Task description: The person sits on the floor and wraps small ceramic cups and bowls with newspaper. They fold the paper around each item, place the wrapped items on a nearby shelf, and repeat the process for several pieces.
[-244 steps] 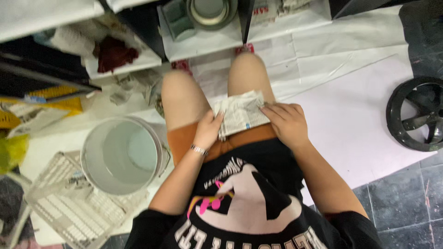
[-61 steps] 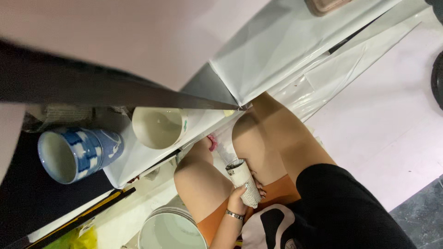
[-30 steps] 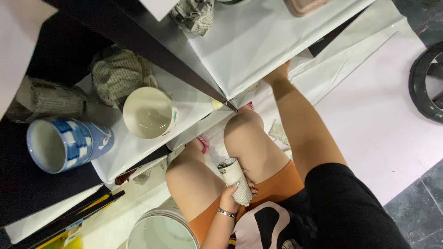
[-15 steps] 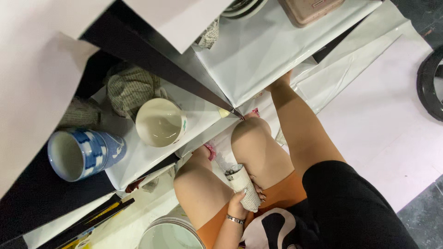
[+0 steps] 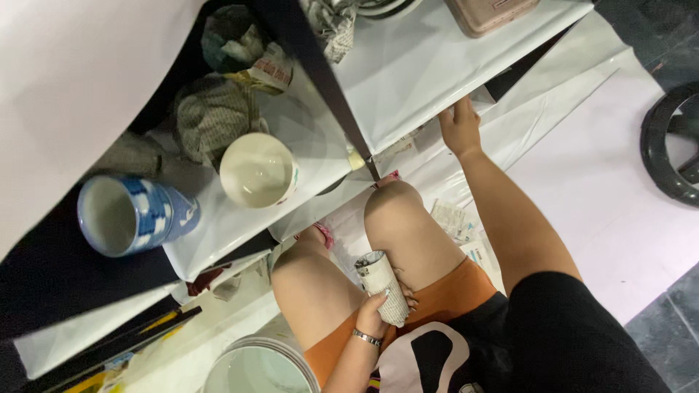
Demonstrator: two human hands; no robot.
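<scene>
Left hand: the left hand (image 5: 378,314) was closed around the lower end of a newspaper-wrapped roll (image 5: 381,286), a metal bracelet (image 5: 367,338) on its wrist.
Roll: it stood tilted between the bare knees, its open upper end poking out above the fingers, its side resting against the right thigh.
Right hand: the right hand (image 5: 460,125) reached forward, fingers spread flat and holding nothing, touching the paper-covered floor at the edge of the lower white shelf (image 5: 437,65).
Upper shelf: a cream bowl (image 5: 258,170) sat near a blue-and-white cup (image 5: 125,214), well apart from both hands.
Floor left: a white bucket (image 5: 263,367) stood just beside the left forearm.
</scene>
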